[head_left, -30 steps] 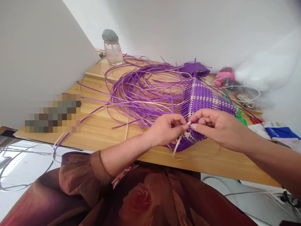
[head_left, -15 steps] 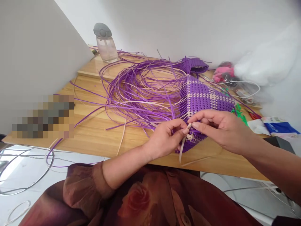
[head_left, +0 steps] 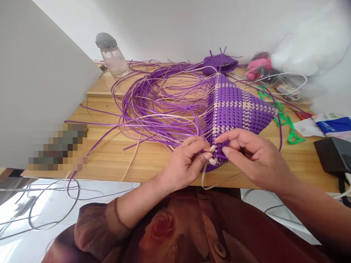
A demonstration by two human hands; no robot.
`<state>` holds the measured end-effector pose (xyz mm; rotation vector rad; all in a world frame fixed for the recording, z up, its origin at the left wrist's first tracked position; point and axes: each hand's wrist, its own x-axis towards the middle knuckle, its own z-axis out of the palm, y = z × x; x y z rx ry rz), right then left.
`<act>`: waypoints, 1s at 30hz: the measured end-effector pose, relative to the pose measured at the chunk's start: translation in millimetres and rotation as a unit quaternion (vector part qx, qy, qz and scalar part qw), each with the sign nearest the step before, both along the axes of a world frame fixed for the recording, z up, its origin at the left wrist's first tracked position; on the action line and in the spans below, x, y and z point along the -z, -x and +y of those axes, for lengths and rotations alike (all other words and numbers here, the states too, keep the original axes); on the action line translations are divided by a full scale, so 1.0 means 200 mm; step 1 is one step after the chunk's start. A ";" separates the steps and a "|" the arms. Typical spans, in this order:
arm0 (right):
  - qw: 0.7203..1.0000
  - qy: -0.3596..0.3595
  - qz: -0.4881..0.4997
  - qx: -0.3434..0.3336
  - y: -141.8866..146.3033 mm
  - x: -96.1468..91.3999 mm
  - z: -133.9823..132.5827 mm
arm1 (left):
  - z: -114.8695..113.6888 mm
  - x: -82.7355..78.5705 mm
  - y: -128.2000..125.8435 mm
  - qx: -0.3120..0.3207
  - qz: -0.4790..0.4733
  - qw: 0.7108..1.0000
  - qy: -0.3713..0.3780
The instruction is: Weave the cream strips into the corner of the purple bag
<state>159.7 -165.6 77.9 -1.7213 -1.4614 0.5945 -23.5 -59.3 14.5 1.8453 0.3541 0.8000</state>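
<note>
A purple and cream woven piece (head_left: 238, 111) lies on the wooden table (head_left: 153, 157), its near corner at the table's front edge. My left hand (head_left: 184, 162) is closed in a pinch on a cream strip (head_left: 205, 176) at that corner. My right hand (head_left: 251, 157) is closed on the same corner from the right, thumb and forefinger meeting the left fingers at the strip. The strip's loose end curls down past the table edge. Several long purple and cream strips (head_left: 159, 106) fan out from the woven piece to the left.
A clear bottle with a grey cap (head_left: 111, 54) stands at the back left. A second small purple woven piece (head_left: 221, 63) sits behind. Green strips (head_left: 285, 120), a blue and white packet (head_left: 331, 124), a black box (head_left: 331, 155), and pink and white clutter (head_left: 260, 67) crowd the right side.
Both hands stayed pinched at the woven corner. The cream strip's loose end has curled lower and shorter. The view has shifted, showing more of the table's right side.
</note>
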 end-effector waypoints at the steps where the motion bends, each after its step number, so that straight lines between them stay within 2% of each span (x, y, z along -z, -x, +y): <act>1: 1.000 0.001 0.001 -0.001 0.00 0.00 0.00 | -0.01 0.01 -0.01 0.000 0.002 1.000 0.005; 6: 1.000 -0.008 0.003 0.005 -0.03 0.02 0.00 | -0.02 0.00 -0.04 0.054 0.032 0.987 0.146; 13: 1.000 0.001 0.025 0.015 -0.05 0.01 0.00 | 0.04 -0.01 -0.06 0.186 0.013 0.936 0.297; 18: 0.999 0.002 0.033 0.029 -0.07 0.03 -0.05 | 0.09 0.02 -0.10 0.236 0.008 0.918 0.318; 24: 0.998 -0.022 0.022 0.051 -0.08 0.02 -0.07 | 0.13 -0.04 -0.18 0.247 0.032 0.921 0.298; 30: 0.999 0.034 -0.008 0.025 -0.11 -0.04 -0.06 | 0.08 -0.02 -0.23 0.206 -0.007 0.917 0.342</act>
